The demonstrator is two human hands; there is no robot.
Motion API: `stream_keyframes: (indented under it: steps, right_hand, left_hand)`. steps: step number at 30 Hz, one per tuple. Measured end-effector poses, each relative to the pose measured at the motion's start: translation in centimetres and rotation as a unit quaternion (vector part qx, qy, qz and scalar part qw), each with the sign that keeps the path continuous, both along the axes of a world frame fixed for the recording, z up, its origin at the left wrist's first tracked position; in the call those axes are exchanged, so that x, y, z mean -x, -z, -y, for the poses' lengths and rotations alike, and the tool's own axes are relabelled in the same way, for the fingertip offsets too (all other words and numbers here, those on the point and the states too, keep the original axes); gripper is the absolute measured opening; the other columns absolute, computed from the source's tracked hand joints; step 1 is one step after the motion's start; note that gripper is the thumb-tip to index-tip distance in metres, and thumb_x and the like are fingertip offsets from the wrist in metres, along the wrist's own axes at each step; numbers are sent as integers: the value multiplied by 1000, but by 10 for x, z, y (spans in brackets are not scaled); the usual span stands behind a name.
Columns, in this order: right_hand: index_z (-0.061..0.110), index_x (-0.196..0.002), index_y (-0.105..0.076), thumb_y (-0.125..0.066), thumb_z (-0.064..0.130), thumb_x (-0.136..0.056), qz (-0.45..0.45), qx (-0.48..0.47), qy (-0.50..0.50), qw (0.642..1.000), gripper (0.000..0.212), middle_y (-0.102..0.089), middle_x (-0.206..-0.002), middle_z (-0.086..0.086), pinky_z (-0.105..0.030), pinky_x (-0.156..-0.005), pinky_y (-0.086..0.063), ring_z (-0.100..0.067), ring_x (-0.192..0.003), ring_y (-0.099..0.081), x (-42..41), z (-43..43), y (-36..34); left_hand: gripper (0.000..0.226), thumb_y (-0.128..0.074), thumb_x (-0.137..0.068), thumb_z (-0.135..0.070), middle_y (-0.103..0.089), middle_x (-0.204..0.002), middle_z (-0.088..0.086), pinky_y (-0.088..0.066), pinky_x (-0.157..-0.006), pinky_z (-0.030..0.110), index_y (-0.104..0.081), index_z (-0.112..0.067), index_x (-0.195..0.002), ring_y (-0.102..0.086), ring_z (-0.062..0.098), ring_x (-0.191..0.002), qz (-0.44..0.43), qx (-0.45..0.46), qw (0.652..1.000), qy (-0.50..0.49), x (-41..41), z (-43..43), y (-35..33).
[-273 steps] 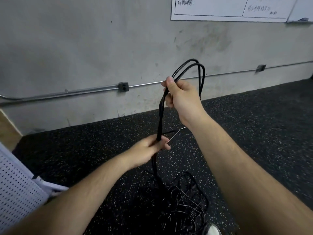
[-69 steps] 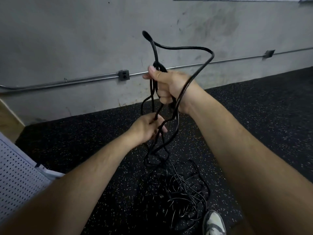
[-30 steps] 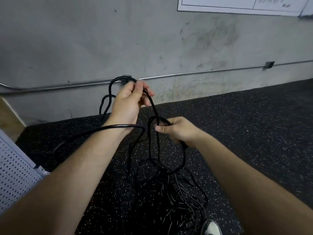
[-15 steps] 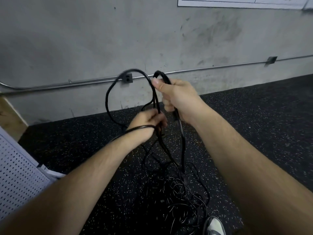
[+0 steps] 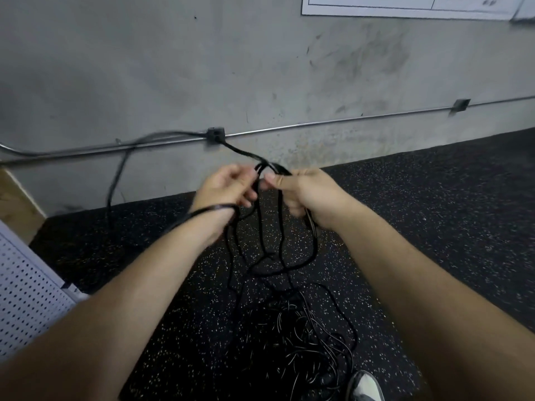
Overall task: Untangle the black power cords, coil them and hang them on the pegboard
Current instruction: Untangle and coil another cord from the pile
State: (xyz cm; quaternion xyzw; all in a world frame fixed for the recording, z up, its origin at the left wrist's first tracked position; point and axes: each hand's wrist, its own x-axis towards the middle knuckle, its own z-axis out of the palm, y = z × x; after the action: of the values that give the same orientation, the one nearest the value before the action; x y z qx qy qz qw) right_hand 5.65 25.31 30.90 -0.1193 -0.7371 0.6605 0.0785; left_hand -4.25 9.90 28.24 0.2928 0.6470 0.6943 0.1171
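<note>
A tangled heap of black power cords (image 5: 304,334) lies on the speckled black floor in front of me. Both hands are raised at mid-frame, almost touching. My left hand (image 5: 225,188) pinches a strand near the top of a bundle, and a loop of cord (image 5: 208,211) lies across its wrist. My right hand (image 5: 304,192) is closed on several strands that hang down to the heap. One blurred strand (image 5: 115,175) swings out to the left in front of the wall. The white pegboard (image 5: 26,299) shows at the lower left edge.
A grey concrete wall (image 5: 260,68) with a metal conduit (image 5: 347,120) and junction box (image 5: 215,134) runs behind. A white poster (image 5: 405,7) hangs at the top right. The toe of a shoe (image 5: 366,386) is beside the heap. A wooden panel (image 5: 14,198) is at the left.
My hands have come level and closer together, lower against the wall. The loop that stood above my left hand has flung out to the left as a blurred strand.
</note>
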Motion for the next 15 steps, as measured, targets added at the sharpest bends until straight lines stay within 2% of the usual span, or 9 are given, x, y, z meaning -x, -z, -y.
stream_keyframes:
  steps: [2,4,5,8,10,13,15]
  right_hand:
    - [6,-96,-73,-68,30,-97,-28,24,16,999,25,-29,-49,4,-25,-43,-23,-12,-43,-24,5,8,-17]
    - [7,-95,-73,-67,30,-98,-42,38,14,998,24,-26,-52,4,-25,-41,-20,-12,-43,-20,7,17,-28]
    - [7,-96,-73,-67,30,-98,-49,44,9,998,24,-25,-53,4,-25,-41,-20,-12,-44,-20,7,20,-31]
    - [7,-101,-71,-70,32,-95,-68,50,-9,996,26,-27,-53,5,-24,-43,-22,-11,-45,-22,2,12,-24]
    - [12,-90,-69,-73,32,-93,-63,18,-32,997,20,-35,-51,3,-25,-44,-25,-13,-44,-26,-5,-1,-9]
    - [21,-88,-77,-77,23,-88,0,-32,-58,998,2,-41,-53,-1,-25,-47,-27,-16,-46,-30,-14,-14,23]
    - [20,-90,-79,-78,26,-88,57,-84,-58,993,6,-42,-54,-1,-24,-47,-29,-15,-46,-33,-16,-12,43]
  left_hand:
    - [12,-63,-100,-23,-74,-94,-3,-53,-64,30,-66,-26,-111,-67,19,-76,-31,122,988,86,-11,-1,20]
    - [13,-62,-101,-18,-74,-98,-10,-53,-66,26,-65,-25,-111,-69,17,-78,-40,185,966,173,-20,-8,36]
    - [10,-60,-102,-19,-75,-95,-13,-51,-67,25,-65,-26,-106,-68,14,-74,-45,206,960,183,-24,-12,43]
    - [22,-56,-104,-21,-72,-71,-20,-46,-64,26,-67,-29,-86,-57,0,-57,-112,261,952,118,-22,-20,41]
    - [25,-54,-105,-22,-67,-60,-20,-46,-58,24,-65,-29,-84,-53,-1,-50,-138,225,962,68,-20,-20,26]
    - [25,-52,-106,-19,-68,-61,-11,-47,-56,24,-64,-21,-85,-53,4,-50,-71,28,997,9,-13,-20,-2]
    - [24,-50,-106,-14,-71,-68,-7,-46,-53,20,-65,-15,-87,-54,4,-53,-30,-76,997,9,-7,-21,-15]
